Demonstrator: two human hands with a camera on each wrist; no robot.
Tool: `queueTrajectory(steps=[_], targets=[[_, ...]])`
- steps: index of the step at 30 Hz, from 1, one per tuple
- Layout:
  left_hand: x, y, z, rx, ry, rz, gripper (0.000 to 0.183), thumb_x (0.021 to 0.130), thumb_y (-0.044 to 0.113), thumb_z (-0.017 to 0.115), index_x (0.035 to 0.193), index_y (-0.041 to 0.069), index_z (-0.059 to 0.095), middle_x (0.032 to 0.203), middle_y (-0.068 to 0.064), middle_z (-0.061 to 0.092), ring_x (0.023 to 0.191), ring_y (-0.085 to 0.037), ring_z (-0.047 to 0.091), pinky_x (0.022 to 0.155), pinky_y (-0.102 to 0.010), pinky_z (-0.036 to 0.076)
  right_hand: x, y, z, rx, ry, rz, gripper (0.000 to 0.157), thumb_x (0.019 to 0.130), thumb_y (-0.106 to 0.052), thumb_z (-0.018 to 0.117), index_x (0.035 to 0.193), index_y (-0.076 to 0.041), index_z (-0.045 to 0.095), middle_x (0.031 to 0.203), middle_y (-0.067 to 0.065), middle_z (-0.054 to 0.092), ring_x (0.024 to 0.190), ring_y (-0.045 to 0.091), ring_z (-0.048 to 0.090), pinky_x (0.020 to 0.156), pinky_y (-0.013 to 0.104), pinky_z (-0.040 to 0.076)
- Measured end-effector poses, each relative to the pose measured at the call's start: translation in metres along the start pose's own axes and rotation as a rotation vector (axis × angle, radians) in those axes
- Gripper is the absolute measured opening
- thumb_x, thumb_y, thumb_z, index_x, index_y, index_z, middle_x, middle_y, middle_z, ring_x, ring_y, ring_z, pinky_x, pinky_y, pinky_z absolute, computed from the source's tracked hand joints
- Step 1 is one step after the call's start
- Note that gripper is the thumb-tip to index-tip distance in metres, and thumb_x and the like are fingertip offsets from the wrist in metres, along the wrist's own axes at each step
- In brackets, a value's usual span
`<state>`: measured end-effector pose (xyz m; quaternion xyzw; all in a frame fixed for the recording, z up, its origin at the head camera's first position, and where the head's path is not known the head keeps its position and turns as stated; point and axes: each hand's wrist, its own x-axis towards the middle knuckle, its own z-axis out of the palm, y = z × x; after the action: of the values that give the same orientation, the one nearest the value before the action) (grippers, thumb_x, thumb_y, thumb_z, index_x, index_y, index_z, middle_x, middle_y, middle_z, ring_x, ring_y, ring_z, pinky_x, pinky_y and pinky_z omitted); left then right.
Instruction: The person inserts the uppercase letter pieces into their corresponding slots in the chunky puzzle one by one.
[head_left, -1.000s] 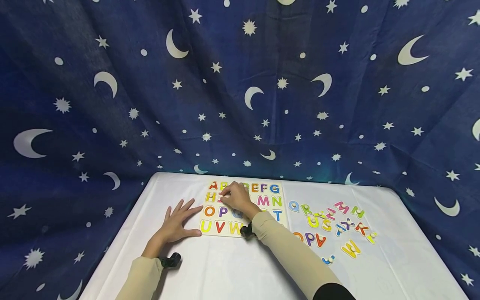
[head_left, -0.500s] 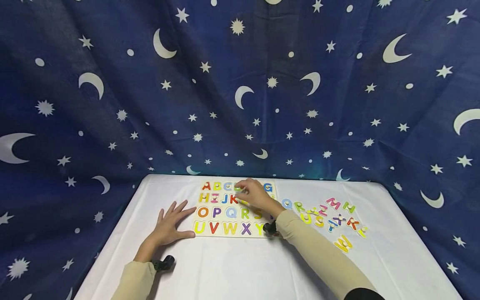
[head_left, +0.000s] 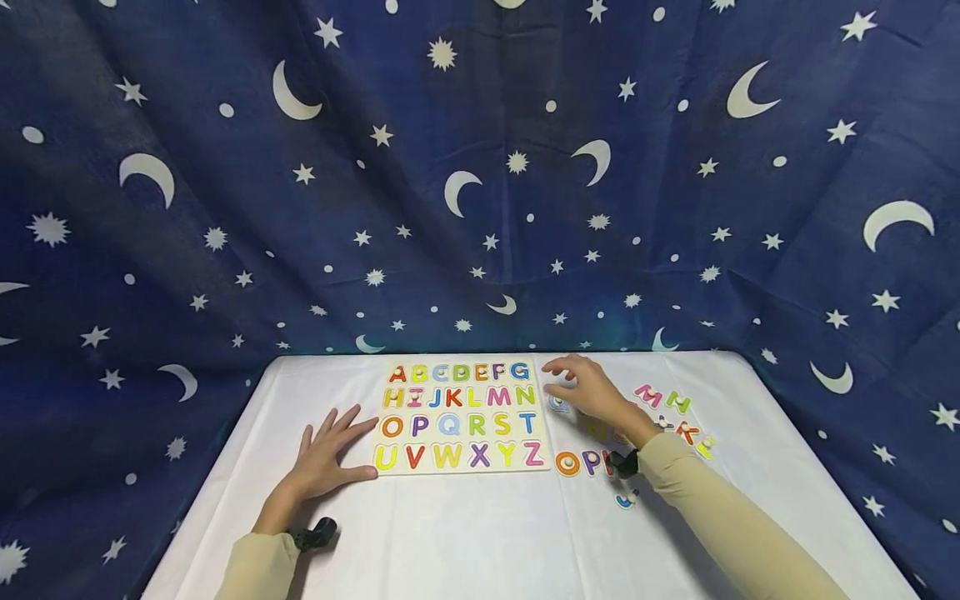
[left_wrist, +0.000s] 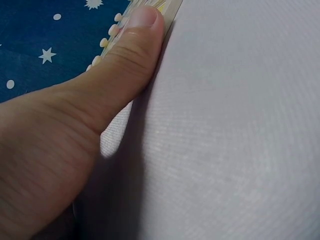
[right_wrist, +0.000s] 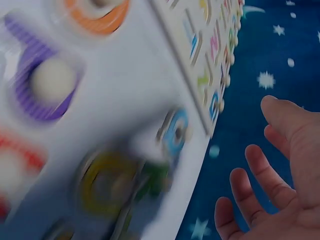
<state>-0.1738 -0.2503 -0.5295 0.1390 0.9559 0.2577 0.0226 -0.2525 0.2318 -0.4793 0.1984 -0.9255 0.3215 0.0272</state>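
At near right, a blue J piece [head_left: 626, 501] lies loose; the left hand [head_left: 321, 458], fingers spread, rests against the letter board [head_left: 491, 439]; the right hand [head_left: 594, 394], fingers parted and empty, hovers by the Q piece [head_left: 558, 406]; apparently a pick-up is in hand, next calling for a pinch

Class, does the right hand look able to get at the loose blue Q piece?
Probably yes: the right hand hovers close by, empty, and nothing seems to lie on the loose blue Q piece.
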Motion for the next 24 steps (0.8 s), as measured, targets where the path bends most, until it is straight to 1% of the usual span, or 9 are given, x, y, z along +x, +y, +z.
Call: queueTrajectory(steps=[3,7,11,15,19,24], targets=[[-0.001,0.000,0.001,-0.006,-0.003,-0.018,0.094,0.070,0.062,0.086,0.148,0.021,0.056,0.165,-0.021,0.031,0.153,-0.053,0.009,0.115,-0.077,-0.006,-0.012,0.009,-0.014,-0.011,0.021,0.011,0.037,0.092,-0.021,0.080,0.125,-0.008,0.071,0.113,0.011,0.070,0.097,0.028,0.063,0.082,0.046,0.054],[-0.001,0.000,0.003,-0.018,-0.005,-0.024,0.094,0.069,0.062,0.087,0.148,0.020,0.056,0.164,-0.022,0.031,0.152,-0.053,0.008,0.115,-0.077,-0.007,-0.029,0.021,-0.029,-0.024,0.051,0.023,0.036,0.091,-0.019,0.080,0.124,-0.007,0.072,0.111,0.012,0.071,0.095,0.027,0.063,0.080,0.044,0.053],[-0.001,-0.001,0.002,-0.012,-0.014,-0.024,0.095,0.070,0.062,0.086,0.149,0.021,0.055,0.165,-0.021,0.029,0.153,-0.053,0.006,0.115,-0.076,-0.008,-0.046,0.030,-0.040,-0.045,0.082,0.029,0.035,0.090,-0.017,0.081,0.123,-0.007,0.072,0.113,0.013,0.071,0.095,0.028,0.064,0.079,0.044,0.054],[-0.001,-0.002,0.000,-0.007,-0.012,-0.021,0.094,0.070,0.059,0.088,0.149,0.021,0.055,0.165,-0.022,0.030,0.152,-0.053,0.007,0.115,-0.077,-0.007,-0.062,0.036,-0.049,-0.054,0.110,0.034,0.035,0.090,-0.017,0.081,0.122,-0.006,0.072,0.114,0.013,0.071,0.095,0.031,0.066,0.078,0.046,0.054],[-0.001,-0.001,-0.002,-0.010,-0.012,-0.017,0.093,0.070,0.058,0.088,0.149,0.021,0.055,0.165,-0.022,0.030,0.152,-0.054,0.007,0.115,-0.077,-0.007,-0.075,0.042,-0.057,-0.060,0.141,0.077,0.036,0.089,-0.017,0.082,0.122,-0.006,0.073,0.115,0.013,0.071,0.096,0.033,0.065,0.078,0.046,0.055],[0.000,0.001,-0.001,-0.012,-0.019,-0.009,0.094,0.070,0.059,0.087,0.149,0.020,0.055,0.165,-0.022,0.030,0.152,-0.054,0.007,0.114,-0.077,-0.007,-0.096,0.049,-0.064,-0.078,0.161,0.144,0.036,0.090,-0.019,0.082,0.124,-0.008,0.073,0.115,0.012,0.071,0.096,0.031,0.064,0.075,0.039,0.054]])
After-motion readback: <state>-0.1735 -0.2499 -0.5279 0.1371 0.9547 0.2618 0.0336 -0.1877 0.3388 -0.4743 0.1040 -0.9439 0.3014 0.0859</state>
